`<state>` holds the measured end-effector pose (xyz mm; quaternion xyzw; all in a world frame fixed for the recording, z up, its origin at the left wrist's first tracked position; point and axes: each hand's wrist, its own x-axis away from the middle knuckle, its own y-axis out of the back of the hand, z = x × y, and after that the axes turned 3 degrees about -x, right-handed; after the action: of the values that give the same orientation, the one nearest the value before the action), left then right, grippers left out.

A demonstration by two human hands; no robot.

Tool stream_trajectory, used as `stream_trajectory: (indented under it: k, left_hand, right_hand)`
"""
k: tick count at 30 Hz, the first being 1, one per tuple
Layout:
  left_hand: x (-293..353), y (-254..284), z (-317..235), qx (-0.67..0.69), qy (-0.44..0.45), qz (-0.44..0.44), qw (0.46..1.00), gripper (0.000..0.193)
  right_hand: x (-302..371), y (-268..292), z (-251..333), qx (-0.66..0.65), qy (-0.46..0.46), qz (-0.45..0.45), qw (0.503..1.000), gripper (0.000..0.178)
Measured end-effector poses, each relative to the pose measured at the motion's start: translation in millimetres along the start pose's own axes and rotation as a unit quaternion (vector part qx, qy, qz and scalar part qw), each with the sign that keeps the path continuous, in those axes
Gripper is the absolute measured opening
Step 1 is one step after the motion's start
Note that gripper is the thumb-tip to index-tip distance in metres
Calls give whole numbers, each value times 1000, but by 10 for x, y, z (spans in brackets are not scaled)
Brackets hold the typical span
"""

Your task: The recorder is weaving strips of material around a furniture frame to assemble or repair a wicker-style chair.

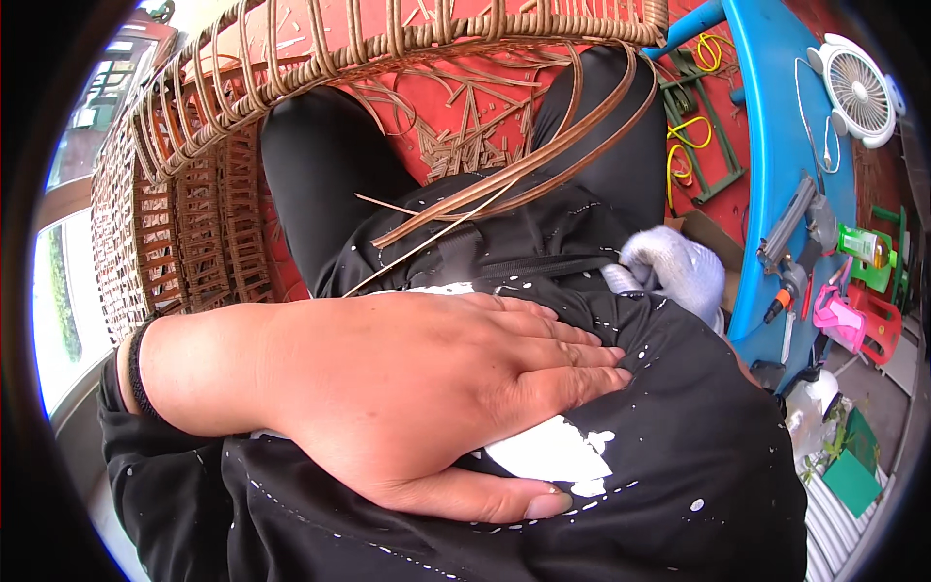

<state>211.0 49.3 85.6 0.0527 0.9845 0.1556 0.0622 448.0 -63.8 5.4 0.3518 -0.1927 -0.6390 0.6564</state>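
Observation:
My left hand [417, 378] is bare and lies flat across the front of my black shirt [698, 436], fingers stretched out and thumb apart. Beneath it shows part of a white print. At the right side of my waist, my right hand [684, 267] wears a pale knitted glove, and its fingers are curled in. What they hold, if anything, is hidden. Long brown rattan strips [514, 179] lie bent over my lap, with a thinner pale strip [446, 238] crossing them. Their far ends reach up to a woven rattan piece [388, 44] with a wrapped rim.
More open rattan weave [199, 213] stands at my left. Short cut strips [465, 145] litter the red floor between my legs. On the right, a blue table [766, 107] carries a white fan [858, 92], a grey power tool [790, 223], a green-labelled bottle [863, 247] and a pink item [839, 320].

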Motion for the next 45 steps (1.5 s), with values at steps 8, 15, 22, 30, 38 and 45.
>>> stream_trajectory:
  k: [8,15,22,30,38,45]
  left_hand:
    - [50,-98,26,-22,-14,-64,998,62]
    - [140,-92,-79,-29,32,-41,998,69]
    - [370,-136,-255,-76,52,-82,992,72]
    - [477,-195,-259,-64,30,-114,991,72]
    - [516,-338,-340,-74,33,-108,991,68]
    - [560,-335,-358,-104,36,-130,985,66]
  right_hand:
    - [-451,-281,-35,-6,87,91,992,21]
    - [-821,-417,150,20,302,139,943,19]
    - [-827,-527,184,-62,273,102,955,19]
    - [-827,-621,320,-234,56,225,944,21]
    - [-990,-723,261,-280,177,222,917,27]
    - [-1279,-581,418,-169,162,472,850,22]
